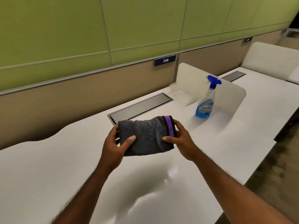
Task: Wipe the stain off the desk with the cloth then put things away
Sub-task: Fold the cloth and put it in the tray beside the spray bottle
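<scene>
A folded dark grey cloth (145,135) with a purple stripe along its right edge is held just above the white desk (48,167). My left hand (115,145) grips its left side, thumb on top. My right hand (179,139) grips the right side by the stripe, thumb on top too. A clear spray bottle (206,102) with blue liquid and a blue trigger head stands upright on the desk, to the right of and behind the cloth. I see no stain on the desk surface.
A grey cable hatch (140,107) is set into the desk behind the cloth. A white divider panel (226,96) stands behind the bottle. A beige back panel carries a sign reading 248 (165,60). The desk's front edge runs along the right, with floor below.
</scene>
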Demonstrator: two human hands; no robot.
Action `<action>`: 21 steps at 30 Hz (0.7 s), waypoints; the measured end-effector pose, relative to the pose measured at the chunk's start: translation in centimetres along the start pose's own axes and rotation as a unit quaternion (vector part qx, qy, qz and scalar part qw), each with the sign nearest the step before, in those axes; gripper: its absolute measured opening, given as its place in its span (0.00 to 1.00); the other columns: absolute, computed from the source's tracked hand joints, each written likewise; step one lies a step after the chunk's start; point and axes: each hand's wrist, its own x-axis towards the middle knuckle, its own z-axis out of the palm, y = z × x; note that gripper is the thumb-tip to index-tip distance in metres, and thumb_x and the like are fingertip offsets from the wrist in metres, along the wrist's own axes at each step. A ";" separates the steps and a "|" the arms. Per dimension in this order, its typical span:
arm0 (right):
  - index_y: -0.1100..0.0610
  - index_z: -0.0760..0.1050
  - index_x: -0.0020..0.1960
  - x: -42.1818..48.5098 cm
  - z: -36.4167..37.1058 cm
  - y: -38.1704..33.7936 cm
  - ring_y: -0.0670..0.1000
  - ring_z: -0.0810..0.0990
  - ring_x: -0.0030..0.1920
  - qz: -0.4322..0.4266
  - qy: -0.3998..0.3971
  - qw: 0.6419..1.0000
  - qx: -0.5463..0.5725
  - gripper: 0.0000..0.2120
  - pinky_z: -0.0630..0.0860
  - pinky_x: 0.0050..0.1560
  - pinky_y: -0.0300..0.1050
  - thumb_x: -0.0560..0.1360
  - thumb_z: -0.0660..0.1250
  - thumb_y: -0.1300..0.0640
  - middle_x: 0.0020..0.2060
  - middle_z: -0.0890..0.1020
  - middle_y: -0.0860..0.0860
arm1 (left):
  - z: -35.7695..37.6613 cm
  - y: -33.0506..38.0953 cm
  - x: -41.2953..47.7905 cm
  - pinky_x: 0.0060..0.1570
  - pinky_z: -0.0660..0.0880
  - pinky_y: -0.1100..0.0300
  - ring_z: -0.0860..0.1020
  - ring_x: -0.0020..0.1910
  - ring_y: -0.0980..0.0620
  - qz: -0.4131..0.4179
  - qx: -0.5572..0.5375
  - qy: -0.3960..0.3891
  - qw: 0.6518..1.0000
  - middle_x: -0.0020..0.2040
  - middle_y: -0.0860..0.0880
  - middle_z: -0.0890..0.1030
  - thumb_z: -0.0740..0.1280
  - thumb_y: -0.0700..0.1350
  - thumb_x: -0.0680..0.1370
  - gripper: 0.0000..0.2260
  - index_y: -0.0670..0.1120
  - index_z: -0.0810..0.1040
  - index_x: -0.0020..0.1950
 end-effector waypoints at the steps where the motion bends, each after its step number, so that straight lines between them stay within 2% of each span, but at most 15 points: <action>1: 0.49 0.64 0.71 0.3 -0.9 -0.1 0.52 0.81 0.59 0.000 -0.003 1.000 -0.010 0.35 0.80 0.52 0.43 0.69 0.75 0.63 0.62 0.78 0.49 | 1.2 0.0 0.3 0.50 0.80 0.57 0.81 0.55 0.53 -0.008 -0.009 0.009 1.000 0.56 0.53 0.82 0.74 0.52 0.70 0.23 0.51 0.75 0.63; 6: 0.47 0.61 0.72 2.1 -6.0 -0.1 0.51 0.76 0.64 0.016 -0.029 0.999 -0.033 0.40 0.80 0.52 0.41 0.67 0.78 0.55 0.66 0.73 0.47 | 7.8 -0.4 1.6 0.42 0.82 0.55 0.80 0.56 0.50 -0.086 -0.036 0.050 0.994 0.57 0.53 0.79 0.72 0.46 0.75 0.18 0.52 0.71 0.61; 8: 0.48 0.62 0.72 2.9 -8.6 -0.1 0.52 0.75 0.64 0.027 -0.017 0.999 -0.044 0.44 0.80 0.52 0.39 0.62 0.80 0.44 0.65 0.73 0.47 | 11.1 -0.4 2.1 0.39 0.82 0.56 0.80 0.54 0.49 -0.112 -0.046 0.087 0.989 0.57 0.50 0.78 0.73 0.46 0.74 0.23 0.50 0.66 0.64; 10: 0.50 0.62 0.72 3.6 -10.9 -0.1 0.51 0.76 0.62 0.037 0.000 0.998 -0.056 0.55 0.80 0.50 0.37 0.52 0.78 0.31 0.64 0.74 0.47 | 14.0 -0.4 2.6 0.41 0.80 0.57 0.80 0.53 0.49 -0.147 -0.064 0.123 0.979 0.58 0.46 0.77 0.74 0.46 0.73 0.29 0.48 0.61 0.68; 11: 0.49 0.63 0.71 3.8 -12.0 -0.1 0.50 0.76 0.61 0.038 0.008 0.998 -0.059 0.57 0.80 0.49 0.37 0.49 0.77 0.28 0.63 0.74 0.46 | 15.1 -0.7 2.9 0.42 0.79 0.57 0.80 0.52 0.49 -0.167 -0.083 0.135 0.973 0.58 0.45 0.77 0.74 0.46 0.73 0.32 0.47 0.59 0.71; 14: 0.48 0.63 0.70 4.3 -14.6 0.0 0.48 0.77 0.59 0.039 0.013 0.998 -0.055 0.57 0.79 0.48 0.35 0.47 0.75 0.26 0.62 0.74 0.45 | 17.7 -1.5 3.5 0.50 0.80 0.50 0.82 0.54 0.46 -0.222 -0.132 0.132 0.957 0.60 0.44 0.80 0.79 0.53 0.66 0.40 0.45 0.64 0.72; 15: 0.49 0.62 0.71 4.6 -15.2 0.0 0.48 0.76 0.60 0.047 0.012 0.997 -0.058 0.58 0.79 0.48 0.34 0.47 0.75 0.25 0.62 0.74 0.46 | 18.2 -1.7 3.6 0.52 0.80 0.48 0.83 0.54 0.45 -0.231 -0.145 0.118 0.955 0.59 0.43 0.82 0.80 0.54 0.64 0.39 0.44 0.69 0.70; 18: 0.51 0.63 0.72 5.1 -16.4 0.3 0.50 0.76 0.62 0.075 0.000 0.994 -0.076 0.61 0.79 0.50 0.34 0.47 0.74 0.24 0.65 0.74 0.49 | 19.6 -1.8 3.6 0.50 0.79 0.52 0.83 0.54 0.46 -0.231 -0.177 0.079 0.954 0.55 0.45 0.85 0.75 0.47 0.70 0.21 0.43 0.78 0.61; 19: 0.51 0.63 0.73 5.3 -16.7 0.3 0.50 0.76 0.62 0.084 -0.004 0.993 -0.083 0.60 0.79 0.50 0.35 0.48 0.74 0.25 0.66 0.74 0.49 | 19.9 -1.9 3.6 0.50 0.79 0.53 0.83 0.54 0.46 -0.235 -0.178 0.070 0.953 0.54 0.45 0.85 0.75 0.45 0.70 0.19 0.44 0.79 0.60; 21: 0.52 0.62 0.73 5.5 -16.9 0.2 0.50 0.75 0.62 0.105 -0.007 0.990 -0.095 0.53 0.78 0.50 0.35 0.56 0.76 0.31 0.67 0.73 0.50 | 20.0 -2.2 3.9 0.51 0.79 0.52 0.83 0.54 0.46 -0.230 -0.168 0.065 0.956 0.54 0.46 0.85 0.78 0.46 0.66 0.23 0.45 0.79 0.60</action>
